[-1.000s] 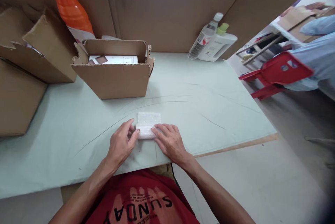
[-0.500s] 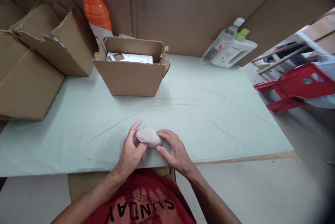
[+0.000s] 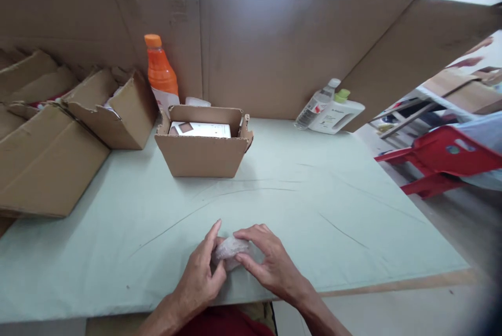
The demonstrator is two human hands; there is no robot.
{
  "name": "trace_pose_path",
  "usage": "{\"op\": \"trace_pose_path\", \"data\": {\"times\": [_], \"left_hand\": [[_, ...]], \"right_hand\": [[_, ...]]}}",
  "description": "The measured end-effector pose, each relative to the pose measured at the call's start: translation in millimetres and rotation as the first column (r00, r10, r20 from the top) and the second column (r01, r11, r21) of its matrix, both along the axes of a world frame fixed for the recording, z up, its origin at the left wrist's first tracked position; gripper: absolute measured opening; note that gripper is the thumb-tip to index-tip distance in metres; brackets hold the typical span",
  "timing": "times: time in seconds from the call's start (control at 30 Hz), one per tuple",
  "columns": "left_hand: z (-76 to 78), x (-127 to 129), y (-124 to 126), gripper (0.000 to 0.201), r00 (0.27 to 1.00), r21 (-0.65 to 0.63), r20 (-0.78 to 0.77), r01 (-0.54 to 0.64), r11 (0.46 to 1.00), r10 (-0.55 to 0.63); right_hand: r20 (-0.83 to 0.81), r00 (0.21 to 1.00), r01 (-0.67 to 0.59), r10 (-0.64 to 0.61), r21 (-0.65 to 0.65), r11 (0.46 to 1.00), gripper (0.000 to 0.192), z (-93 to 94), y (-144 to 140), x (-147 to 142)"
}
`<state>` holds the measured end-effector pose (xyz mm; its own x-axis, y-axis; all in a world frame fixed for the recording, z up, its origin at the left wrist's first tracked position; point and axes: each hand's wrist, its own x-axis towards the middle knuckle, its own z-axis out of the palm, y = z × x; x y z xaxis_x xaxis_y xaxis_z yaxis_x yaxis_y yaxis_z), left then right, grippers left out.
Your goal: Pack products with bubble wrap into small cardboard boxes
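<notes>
Near the front edge of the table, a small whitish, crinkled wrapped bundle (image 3: 232, 247) is held between my two hands. Its covering looks thin, like film or tissue, and what is inside cannot be made out. My left hand (image 3: 202, 268) grips its left end, thumb in front and fingers behind, with the index finger pointing up. On the other side, my right hand (image 3: 270, 257) pinches the right part between thumb and fingertips. Beyond the hands stands an open cardboard box (image 3: 204, 155) with a white printed box (image 3: 212, 130) inside.
Larger cardboard boxes (image 3: 50, 163) stand at the left. An orange bottle (image 3: 162, 71) is behind the middle box. At the back right lean a clear bottle (image 3: 317, 105) and a white jug (image 3: 337, 116). A cardboard wall (image 3: 274, 43) closes the back; a red chair (image 3: 451, 153) is at right.
The view has tilted up, so everything sits lower in the picture. The bundle has been turned a little in my hands, and my right fingers now reach over its top.
</notes>
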<state>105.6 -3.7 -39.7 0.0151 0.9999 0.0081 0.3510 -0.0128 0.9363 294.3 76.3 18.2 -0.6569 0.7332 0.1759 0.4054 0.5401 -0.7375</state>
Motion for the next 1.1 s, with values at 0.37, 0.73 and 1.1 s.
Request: {"op": "trace_pose_path", "data": {"times": [0.37,0.73,1.1], "left_hand": [[35.2,-47,30,0.084,0.981,0.099,0.113,0.15,0.984,-0.161],[-5.5,-89,89,0.043,0.987,0.059,0.141,-0.081,0.995,0.072],[-9.2,-88,89,0.04,0.999,0.262,-0.04,-0.005,0.965,0.016]], "right_hand": [[0.076,0.981,-0.177,0.18,-0.037,0.983,0.012,101.4,68,-6],[0.337,0.825,0.336,-0.454,0.354,0.873,0.026,159.9,216,-68],[0.754,0.468,0.043,-0.46,0.5,0.865,0.027,151.6,219,-125]]}}
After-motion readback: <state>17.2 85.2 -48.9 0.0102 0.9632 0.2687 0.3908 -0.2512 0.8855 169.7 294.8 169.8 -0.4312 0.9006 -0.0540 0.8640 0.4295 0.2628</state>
